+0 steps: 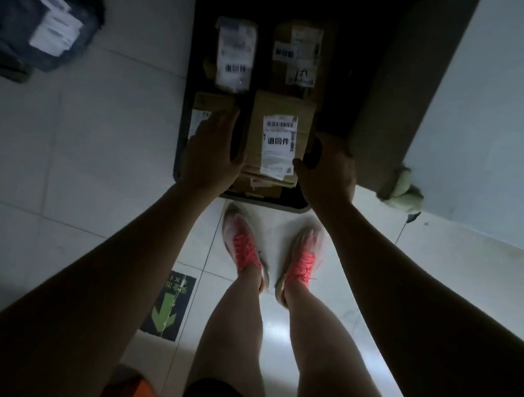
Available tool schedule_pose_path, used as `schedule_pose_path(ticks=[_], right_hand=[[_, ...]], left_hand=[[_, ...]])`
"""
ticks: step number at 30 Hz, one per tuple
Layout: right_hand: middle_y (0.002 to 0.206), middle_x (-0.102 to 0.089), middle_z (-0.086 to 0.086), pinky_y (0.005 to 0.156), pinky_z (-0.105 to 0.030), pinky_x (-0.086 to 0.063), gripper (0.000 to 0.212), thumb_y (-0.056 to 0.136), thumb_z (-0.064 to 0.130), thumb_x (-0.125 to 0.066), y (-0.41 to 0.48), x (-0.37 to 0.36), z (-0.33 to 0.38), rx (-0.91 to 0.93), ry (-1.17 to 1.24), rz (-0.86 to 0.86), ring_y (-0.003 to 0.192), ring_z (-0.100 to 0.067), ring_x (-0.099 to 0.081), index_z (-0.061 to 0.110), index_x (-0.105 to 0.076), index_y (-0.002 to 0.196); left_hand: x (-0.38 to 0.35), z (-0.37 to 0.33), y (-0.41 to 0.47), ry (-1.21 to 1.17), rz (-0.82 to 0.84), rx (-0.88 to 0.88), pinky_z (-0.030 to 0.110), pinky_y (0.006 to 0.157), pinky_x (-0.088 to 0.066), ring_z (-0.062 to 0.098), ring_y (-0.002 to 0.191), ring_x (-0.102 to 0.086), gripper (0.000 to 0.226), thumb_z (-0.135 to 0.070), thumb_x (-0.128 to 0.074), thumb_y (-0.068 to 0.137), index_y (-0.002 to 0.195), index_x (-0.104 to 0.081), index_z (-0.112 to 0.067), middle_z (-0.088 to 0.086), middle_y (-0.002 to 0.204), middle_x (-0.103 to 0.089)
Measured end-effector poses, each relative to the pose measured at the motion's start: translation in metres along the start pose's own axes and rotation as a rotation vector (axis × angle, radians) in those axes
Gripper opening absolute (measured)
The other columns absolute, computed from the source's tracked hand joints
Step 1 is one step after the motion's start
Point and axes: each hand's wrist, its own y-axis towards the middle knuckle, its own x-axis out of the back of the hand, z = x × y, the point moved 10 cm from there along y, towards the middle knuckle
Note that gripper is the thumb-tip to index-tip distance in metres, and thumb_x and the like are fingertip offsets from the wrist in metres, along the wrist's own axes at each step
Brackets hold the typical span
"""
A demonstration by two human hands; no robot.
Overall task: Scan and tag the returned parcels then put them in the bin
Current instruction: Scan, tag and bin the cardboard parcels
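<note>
1. The bin [187, 95] is a dark, open-topped tub on the tiled floor [100, 150], right in front of the person's shoes [244, 249].
2. The parcel [284, 109] being handled is a brown cardboard box at the near end of the bin, inside the rim line and between both hands. A white return label [278, 143] with a barcode faces up.
3. The left hand [215, 149] is flat, with its fingers straight and pressed together against the parcel's left side. The thumb is not visible.
4. The right hand [327, 170] is on the parcel's right side. Its thumb touches the edge and its fingers curl round the far corner.
5. More cardboard [266, 184] shows directly under the parcel. Cannot tell if the parcel rests on it or hangs just above.
6. Other bin contents:
   - far left, a white-labelled packet [234, 53]
   - far right, a brown carton [301, 57] with several stickers
   - near left, a small box [203, 104] partly hidden by the left hand
   - all blurred, print not readable
7. Outside the bin, dark bags [18, 16] with white labels lie on the floor, upper left and well apart from it.
8. A brown panel [402, 83] stands along the bin's right side, with a pale green cloth [402, 188] at its base.
9. A green arrow sticker [169, 306] is on the floor near the left leg. An orange item [134, 395] sits at the bottom edge, unclear what it is.
</note>
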Motion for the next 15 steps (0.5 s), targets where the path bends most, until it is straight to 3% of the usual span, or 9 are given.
schedule_pose_path(ticks=[6,9,11,15], right_hand=[[0.133,-0.057,-0.001,0.09,-0.044,-0.054,0.048,0.084,0.019,-0.07,-0.07,0.171,0.122,0.266,-0.138,-0.167,0.119,-0.028,-0.056,0.022,-0.058,0.131],[0.136,-0.059,-0.002,0.099,-0.042,-0.051,0.054,0.085,0.027,-0.072,-0.122,0.26,0.165,0.334,-0.209,-0.191,0.127,-0.029,-0.054,0.026,-0.056,0.137],[0.13,-0.064,-0.004,0.096,-0.044,-0.054,0.05,0.084,0.029,-0.07,-0.163,0.317,0.179,0.376,-0.24,-0.23,0.123,-0.031,-0.058,0.027,-0.06,0.133],[0.138,-0.06,-0.006,0.1,-0.047,-0.052,0.056,0.084,0.034,-0.073,-0.246,0.414,0.174,0.394,-0.289,-0.321,0.128,-0.033,-0.055,0.029,-0.057,0.138]], left_hand=[[0.192,-0.114,-0.03,0.222,-0.139,-0.151,0.047,0.114,-0.036,0.035,0.143,-0.036,0.077,-0.029,-0.07,0.089,0.155,-0.034,-0.011,0.015,0.159,-0.035],[0.278,-0.176,-0.07,0.31,-0.21,-0.198,0.046,0.108,-0.04,0.036,0.138,-0.041,0.074,-0.034,-0.07,0.087,0.151,-0.04,-0.011,0.015,0.152,-0.042],[0.321,-0.216,-0.105,0.349,-0.247,-0.223,0.046,0.102,-0.044,0.036,0.133,-0.046,0.073,-0.039,-0.07,0.086,0.148,-0.042,-0.012,0.015,0.147,-0.047],[0.379,-0.297,-0.174,0.409,-0.259,-0.287,0.043,0.096,-0.045,0.035,0.127,-0.051,0.067,-0.045,-0.069,0.088,0.142,-0.046,-0.014,0.013,0.14,-0.053]])
